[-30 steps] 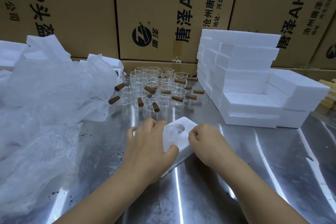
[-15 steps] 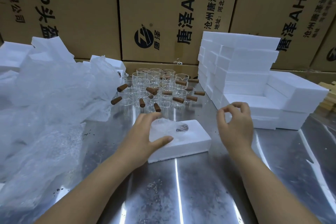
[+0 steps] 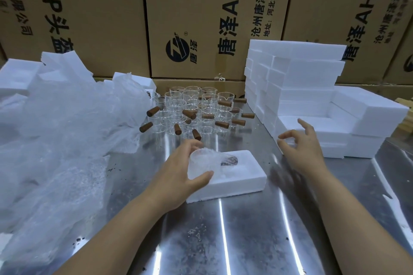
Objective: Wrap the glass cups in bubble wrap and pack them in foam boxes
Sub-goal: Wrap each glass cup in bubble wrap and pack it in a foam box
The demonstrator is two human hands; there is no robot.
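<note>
Currently left hand [image 3: 175, 175] fingers curled round wrapped cup [image 3: 202, 162] over foam box [image 3: 243, 175]; right hand [image 3: 301, 149] fingers loose, empty. Glass fragile, wrap slippery: grip body, not handle

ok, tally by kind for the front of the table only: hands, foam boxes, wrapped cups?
hands: 2 (left hand, right hand)
foam box: 1
wrapped cup: 1
total: 4
The bare glass cups at the back overlap too much to count.
</note>
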